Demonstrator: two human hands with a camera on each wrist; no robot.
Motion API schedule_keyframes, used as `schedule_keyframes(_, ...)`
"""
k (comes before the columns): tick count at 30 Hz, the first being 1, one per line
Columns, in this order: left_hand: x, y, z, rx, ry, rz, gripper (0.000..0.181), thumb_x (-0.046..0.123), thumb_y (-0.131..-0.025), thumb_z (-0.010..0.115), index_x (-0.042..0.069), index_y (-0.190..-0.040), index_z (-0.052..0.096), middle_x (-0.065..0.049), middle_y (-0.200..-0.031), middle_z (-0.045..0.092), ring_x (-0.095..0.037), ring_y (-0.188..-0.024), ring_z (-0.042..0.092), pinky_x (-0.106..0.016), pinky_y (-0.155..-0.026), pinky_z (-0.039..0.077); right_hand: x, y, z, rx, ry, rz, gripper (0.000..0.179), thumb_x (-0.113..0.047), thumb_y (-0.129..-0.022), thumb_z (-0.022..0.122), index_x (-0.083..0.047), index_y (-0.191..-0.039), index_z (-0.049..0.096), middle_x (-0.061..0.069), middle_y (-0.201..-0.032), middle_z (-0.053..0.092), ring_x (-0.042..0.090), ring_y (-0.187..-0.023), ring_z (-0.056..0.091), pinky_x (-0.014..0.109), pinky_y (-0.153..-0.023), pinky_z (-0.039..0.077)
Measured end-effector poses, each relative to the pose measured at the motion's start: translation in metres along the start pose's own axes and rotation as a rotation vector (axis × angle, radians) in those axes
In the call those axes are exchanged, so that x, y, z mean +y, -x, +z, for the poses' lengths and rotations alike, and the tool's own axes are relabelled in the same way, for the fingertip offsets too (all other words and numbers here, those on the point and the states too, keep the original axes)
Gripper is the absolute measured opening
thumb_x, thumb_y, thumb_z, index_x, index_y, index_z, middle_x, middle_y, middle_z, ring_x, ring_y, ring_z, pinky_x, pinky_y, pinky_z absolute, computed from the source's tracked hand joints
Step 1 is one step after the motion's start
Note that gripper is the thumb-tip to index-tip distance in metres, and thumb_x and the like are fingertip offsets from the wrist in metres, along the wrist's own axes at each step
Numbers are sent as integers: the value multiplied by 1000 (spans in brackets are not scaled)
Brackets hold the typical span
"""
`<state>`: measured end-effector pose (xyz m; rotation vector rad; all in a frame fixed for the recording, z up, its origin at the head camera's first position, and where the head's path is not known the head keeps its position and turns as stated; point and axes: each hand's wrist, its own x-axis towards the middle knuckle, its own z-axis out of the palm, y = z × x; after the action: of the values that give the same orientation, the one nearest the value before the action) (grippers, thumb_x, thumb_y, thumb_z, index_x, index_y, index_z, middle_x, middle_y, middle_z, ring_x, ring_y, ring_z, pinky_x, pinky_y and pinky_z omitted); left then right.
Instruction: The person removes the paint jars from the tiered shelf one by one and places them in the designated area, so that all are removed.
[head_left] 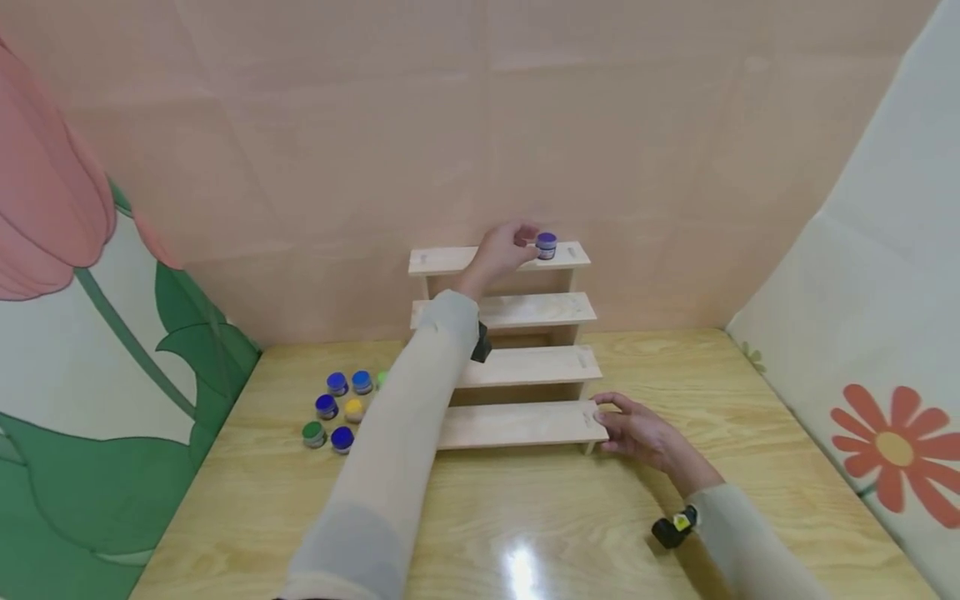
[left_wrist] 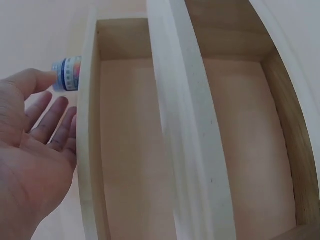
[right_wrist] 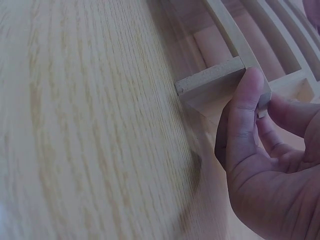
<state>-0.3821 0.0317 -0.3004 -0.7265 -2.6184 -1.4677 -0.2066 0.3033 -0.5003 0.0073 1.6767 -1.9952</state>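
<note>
On the top step of a four-tier wooden display shelf (head_left: 517,311) stands a small jar (head_left: 546,246) with a purple lid, which looks like a paint jar. My left hand (head_left: 508,250) is just left of it. In the left wrist view the thumb lies against the jar (left_wrist: 69,74), while the other fingers of that hand (left_wrist: 42,135) are spread loosely beside it, not wrapped round it. At the right end of the lowest step, my right hand (head_left: 636,429) pinches the board's corner between thumb and fingers. The right wrist view shows this hand (right_wrist: 270,165) up close.
Left of the shelf, several similar jars stand on the wooden table (head_left: 517,517), among them a green-lidded jar (head_left: 314,434) and a yellow-lidded jar (head_left: 354,409). My left forearm partly hides this group. A pinkish backdrop (head_left: 337,167) rises behind the shelf.
</note>
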Motion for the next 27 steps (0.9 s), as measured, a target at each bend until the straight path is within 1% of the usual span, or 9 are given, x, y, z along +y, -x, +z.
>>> schedule_keyframes(4, 0, -2, 5, -5, -20, -7, 41, 12, -97, 69, 7, -136, 59, -8, -132, 64, -21, -118, 59, -26, -96, 52, 1, 0, 0, 2, 9, 5, 23, -11, -105, 55, -23, -124, 53, 3, -102, 65, 13, -85, 67, 24, -68, 60)
schedule_keyframes(10, 2, -4, 10, 8, -15, -18, 43, 9, -96, 70, 4, -136, 59, -11, -132, 64, -23, -118, 60, -26, -96, 53, 2, 0, 1, 0, 18, 2, 24, -12, -105, 55, -21, -127, 51, 2, -103, 65, 13, -86, 67, 25, -69, 60)
schedule_keyframes(16, 0, -5, 12, 10, -5, -27, 44, 8, -97, 68, 5, -139, 56, -10, -132, 62, -21, -118, 59, -26, -97, 52, 0, -1, 2, -4, 14, -4, 24, -11, -105, 55, -21, -126, 51, 2, -103, 65, 12, -84, 67, 25, -68, 60)
schedule_keyframes(20, 0, -5, 12, 24, -3, -24, 46, 9, -95, 71, 5, -138, 55, -11, -130, 63, -22, -116, 60, -27, -96, 52, -1, -2, 2, -6, 10, -2, 24, -12, -104, 55, -21, -126, 51, 3, -103, 65, 13, -84, 67, 25, -68, 60)
schedule_keyframes(24, 0, -2, 13, 33, -31, -37, 48, 13, -94, 73, 6, -138, 55, -10, -130, 63, -21, -117, 59, -28, -97, 52, 0, -4, 3, -4, 6, 7, 24, -11, -105, 55, -21, -126, 51, 4, -103, 65, 13, -84, 67, 24, -67, 60)
schedule_keyframes(27, 0, 1, 13, 29, -58, -58, 44, 15, -96, 71, 7, -137, 57, -8, -131, 62, -20, -118, 58, -30, -101, 51, 2, -5, 5, -6, 5, 9, 25, -11, -105, 54, -20, -128, 50, 5, -104, 64, 14, -84, 67, 25, -67, 60)
